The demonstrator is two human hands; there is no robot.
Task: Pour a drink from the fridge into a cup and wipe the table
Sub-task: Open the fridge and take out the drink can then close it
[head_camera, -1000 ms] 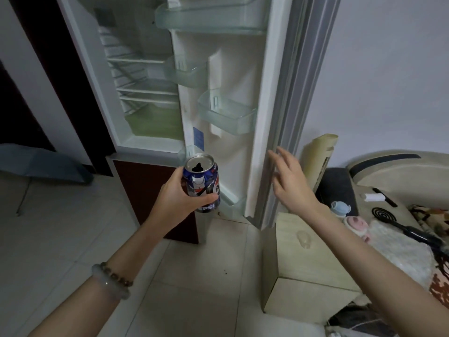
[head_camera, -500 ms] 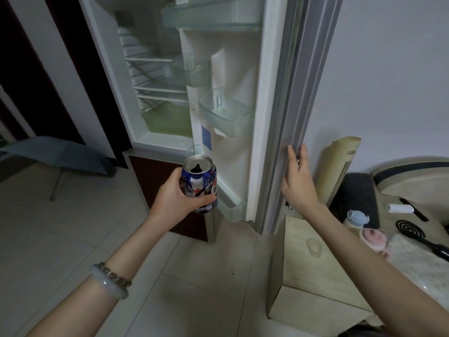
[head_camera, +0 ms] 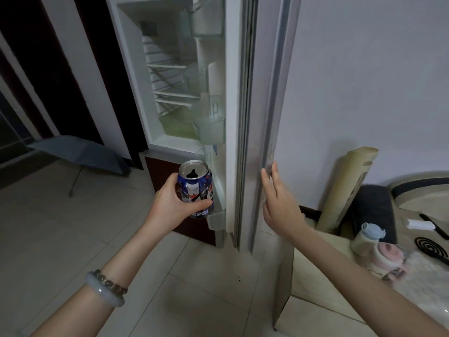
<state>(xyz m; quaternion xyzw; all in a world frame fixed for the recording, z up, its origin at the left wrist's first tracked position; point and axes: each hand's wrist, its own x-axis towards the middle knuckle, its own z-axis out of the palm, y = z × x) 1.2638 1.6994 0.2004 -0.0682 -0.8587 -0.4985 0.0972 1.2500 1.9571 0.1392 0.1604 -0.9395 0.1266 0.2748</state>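
The left grip (head_camera: 173, 203) was curled round the opened can (head_camera: 196, 188), held upright. The right grip (head_camera: 279, 205), fingers straight, lay flat against the edge of the fridge door (head_camera: 261, 93), which stood between the two grips. Shutting it well probably called for a steady push, with the can kept level and clear of the gap.

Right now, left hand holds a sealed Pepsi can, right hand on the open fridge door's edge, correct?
Not sealed: the head view shows the Pepsi can opened, held by the left hand; the right hand is on the open fridge door edge.
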